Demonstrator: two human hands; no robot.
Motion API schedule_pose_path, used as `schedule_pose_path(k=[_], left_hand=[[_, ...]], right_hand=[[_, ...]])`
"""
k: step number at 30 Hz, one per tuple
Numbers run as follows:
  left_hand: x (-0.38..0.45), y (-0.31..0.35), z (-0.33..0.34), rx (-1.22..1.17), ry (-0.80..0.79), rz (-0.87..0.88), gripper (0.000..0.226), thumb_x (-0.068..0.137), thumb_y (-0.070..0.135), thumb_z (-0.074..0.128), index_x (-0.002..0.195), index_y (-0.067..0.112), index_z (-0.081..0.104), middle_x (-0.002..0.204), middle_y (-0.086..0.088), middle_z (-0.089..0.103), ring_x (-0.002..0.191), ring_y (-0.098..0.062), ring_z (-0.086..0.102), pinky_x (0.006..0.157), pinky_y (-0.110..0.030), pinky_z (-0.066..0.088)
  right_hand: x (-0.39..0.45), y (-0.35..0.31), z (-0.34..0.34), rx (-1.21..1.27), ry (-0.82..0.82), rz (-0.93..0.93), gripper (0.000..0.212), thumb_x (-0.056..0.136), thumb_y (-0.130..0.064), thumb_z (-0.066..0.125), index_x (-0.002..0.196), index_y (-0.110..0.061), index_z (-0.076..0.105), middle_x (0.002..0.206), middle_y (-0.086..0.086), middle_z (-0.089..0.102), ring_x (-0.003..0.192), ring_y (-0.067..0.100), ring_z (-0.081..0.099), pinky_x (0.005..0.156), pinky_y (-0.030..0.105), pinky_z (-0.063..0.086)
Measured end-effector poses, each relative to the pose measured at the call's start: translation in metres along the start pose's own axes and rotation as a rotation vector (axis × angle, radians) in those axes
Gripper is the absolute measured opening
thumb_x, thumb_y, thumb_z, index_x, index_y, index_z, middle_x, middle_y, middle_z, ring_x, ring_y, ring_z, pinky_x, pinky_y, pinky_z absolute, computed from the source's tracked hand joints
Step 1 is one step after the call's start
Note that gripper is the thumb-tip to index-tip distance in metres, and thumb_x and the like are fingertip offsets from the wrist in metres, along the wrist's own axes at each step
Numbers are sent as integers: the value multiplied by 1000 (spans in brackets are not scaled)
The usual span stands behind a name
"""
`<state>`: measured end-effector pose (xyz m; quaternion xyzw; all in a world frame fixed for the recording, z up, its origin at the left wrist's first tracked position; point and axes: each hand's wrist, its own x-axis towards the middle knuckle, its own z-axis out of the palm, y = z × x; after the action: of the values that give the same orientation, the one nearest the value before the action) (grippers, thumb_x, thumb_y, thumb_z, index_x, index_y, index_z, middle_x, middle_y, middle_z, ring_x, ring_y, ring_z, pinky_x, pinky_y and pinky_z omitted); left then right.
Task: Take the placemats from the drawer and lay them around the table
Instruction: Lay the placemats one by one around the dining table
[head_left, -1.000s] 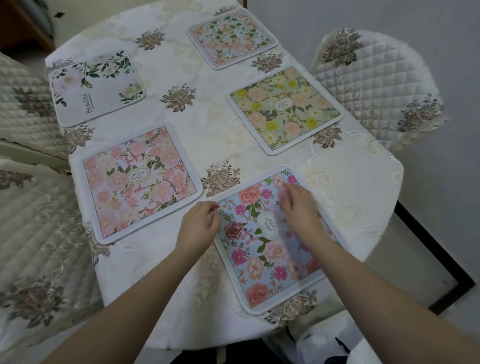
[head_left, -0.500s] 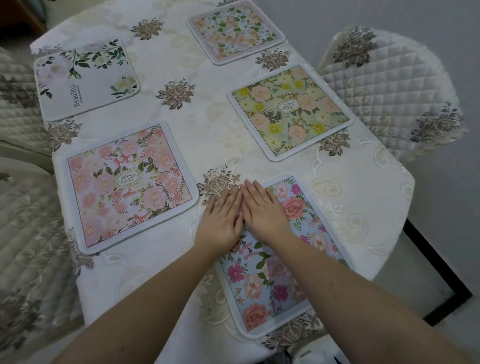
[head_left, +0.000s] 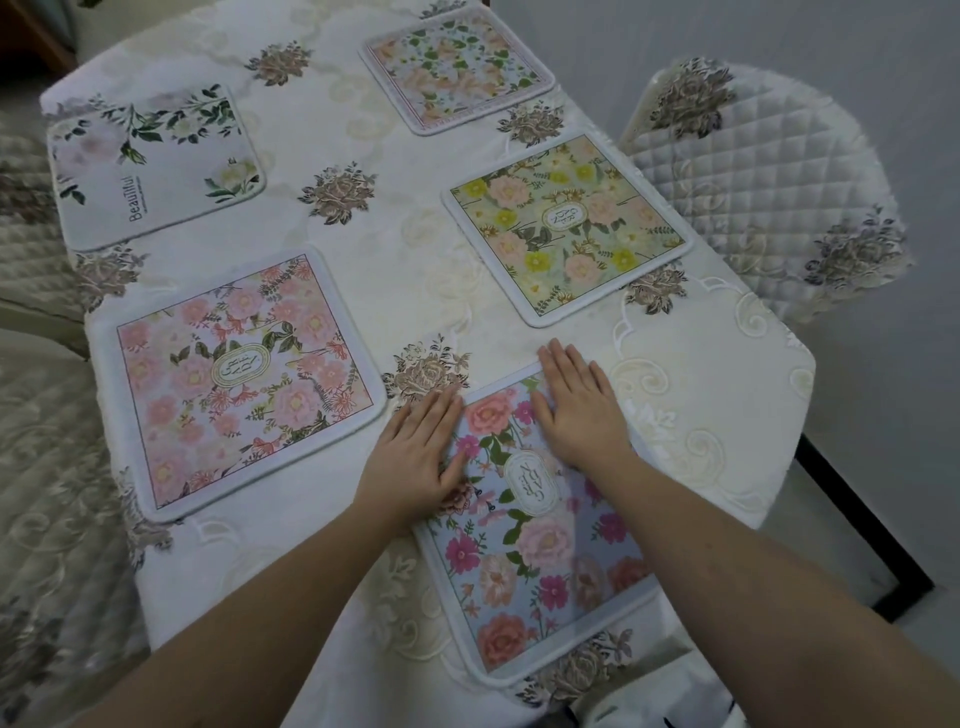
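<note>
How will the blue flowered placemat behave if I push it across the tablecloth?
The blue placemat lies thin and flat, so it is probably light and bendable. Both hands, left and right, press it with straight fingers; on the soft tablecloth it may drag the cloth rather than slide.

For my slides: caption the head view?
Both hands press the blue placemat flat on the table.

**Both palms flat on the nearest mat**

Left hand (head_left: 415, 457) and right hand (head_left: 579, 410) press flat on the blue floral placemat (head_left: 540, 561); four more mats lie on the embroidered tablecloth (head_left: 395, 244), quilted chair (head_left: 763, 182) beside
</note>
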<state>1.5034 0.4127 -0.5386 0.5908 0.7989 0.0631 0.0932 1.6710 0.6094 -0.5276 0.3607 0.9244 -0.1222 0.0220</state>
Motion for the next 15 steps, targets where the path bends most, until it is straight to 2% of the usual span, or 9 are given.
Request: schedule_pose_path(k=[4, 9, 13, 15], left_hand=[[-12, -11, 0, 17, 0, -23, 65, 101, 51, 24, 158, 20, 15, 164, 4, 11, 152, -14, 9, 122, -37, 7], [-33, -22, 1, 52, -30, -38, 62, 104, 49, 12, 158, 19, 12, 165, 1, 11, 152, -13, 8, 121, -38, 10], [-43, -24, -6, 77, -15, -52, 63, 103, 50, 12, 157, 18, 15, 165, 0, 13, 152, -15, 10, 121, -35, 2], [-45, -16, -12, 68, 2, -71, 63, 103, 49, 14, 157, 17, 16, 164, -1, 13, 151, -16, 12, 121, -35, -1]], right_hand=[[0, 16, -3, 18, 16, 65, 61, 103, -47, 15, 157, -22, 3, 164, -6, 2, 150, 10, -3, 122, 35, -3], [-2, 42, -11, 14, 19, 94, 61, 103, -47, 10, 157, -18, 9, 164, -1, 8, 151, 15, 2, 122, 35, 0], [-21, 65, -19, -45, 7, 122, 75, 94, -54, -2, 156, -14, 12, 164, 3, 10, 151, 18, 4, 121, 36, 1], [-35, 55, -21, -16, 40, 124, 73, 95, -52, 2, 156, -14, 16, 164, 4, 12, 151, 19, 6, 121, 36, 3]])
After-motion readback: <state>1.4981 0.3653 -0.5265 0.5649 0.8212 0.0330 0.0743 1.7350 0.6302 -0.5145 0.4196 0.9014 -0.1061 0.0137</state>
